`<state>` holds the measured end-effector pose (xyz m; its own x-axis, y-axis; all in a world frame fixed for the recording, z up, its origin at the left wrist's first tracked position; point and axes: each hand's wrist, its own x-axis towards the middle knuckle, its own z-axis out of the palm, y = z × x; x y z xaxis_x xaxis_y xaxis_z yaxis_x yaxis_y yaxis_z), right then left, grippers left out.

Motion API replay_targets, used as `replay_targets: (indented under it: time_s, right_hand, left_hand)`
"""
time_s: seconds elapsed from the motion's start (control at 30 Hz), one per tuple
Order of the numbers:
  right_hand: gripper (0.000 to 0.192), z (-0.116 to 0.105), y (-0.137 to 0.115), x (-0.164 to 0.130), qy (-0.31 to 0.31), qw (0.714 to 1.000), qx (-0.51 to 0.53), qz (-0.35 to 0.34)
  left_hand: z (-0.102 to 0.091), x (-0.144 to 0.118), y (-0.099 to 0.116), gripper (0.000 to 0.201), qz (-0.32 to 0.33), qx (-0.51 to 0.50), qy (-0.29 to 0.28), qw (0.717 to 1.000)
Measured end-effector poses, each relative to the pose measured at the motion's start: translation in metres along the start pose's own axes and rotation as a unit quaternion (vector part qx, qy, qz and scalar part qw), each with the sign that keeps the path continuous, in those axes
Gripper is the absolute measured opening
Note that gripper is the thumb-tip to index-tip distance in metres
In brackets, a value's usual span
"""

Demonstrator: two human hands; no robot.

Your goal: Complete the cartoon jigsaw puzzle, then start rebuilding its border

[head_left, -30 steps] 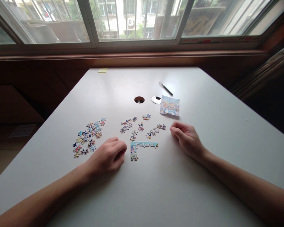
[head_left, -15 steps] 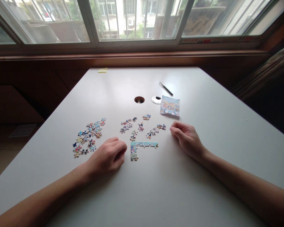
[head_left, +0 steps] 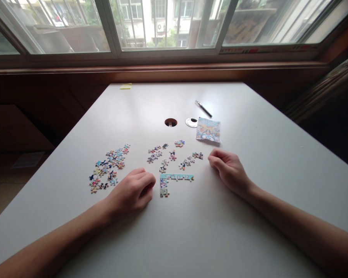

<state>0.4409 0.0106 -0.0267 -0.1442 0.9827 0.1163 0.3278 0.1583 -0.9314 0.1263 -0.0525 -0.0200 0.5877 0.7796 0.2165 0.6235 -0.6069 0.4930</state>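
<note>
A joined corner of a jigsaw, pale blue and L-shaped, lies on the white table between my hands. My left hand rests on the table just left of it, fingers curled shut, nothing visible in it. My right hand rests to the right, fingers also curled, beside a short row of loose pieces. A larger heap of loose pieces lies left of my left hand. More scattered pieces sit behind the joined corner.
A small picture card lies behind my right hand. Beyond it are a black pen, a round cable hole with its white cap beside it, and a yellow note at the table's far edge under the window.
</note>
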Motion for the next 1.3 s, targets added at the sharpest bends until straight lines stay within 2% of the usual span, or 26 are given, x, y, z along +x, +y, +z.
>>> replay_targets:
  time_s: [0.97,1.07,1.17,1.3]
  right_hand:
    - [0.032,0.0012,-0.0047,0.0000,0.000,1.000,-0.009,0.003]
    - [0.031,0.0010,-0.0043,0.0000,0.001,1.000,-0.009,0.003]
    - [0.032,0.0007,-0.0032,-0.0001,0.000,1.000,-0.008,0.001]
    - [0.032,0.0006,-0.0022,-0.0002,0.000,1.000,-0.008,0.000]
  left_hand:
    - [0.0001,-0.0001,-0.0005,0.011,0.011,0.020,0.004,1.000]
    - [0.0001,-0.0002,-0.0001,0.031,0.028,0.028,0.021,0.999]
    - [0.0005,0.0000,0.0013,0.046,0.020,0.048,0.011,0.999]
    - [-0.0003,0.0004,-0.0003,0.030,-0.013,0.089,0.060,0.994]
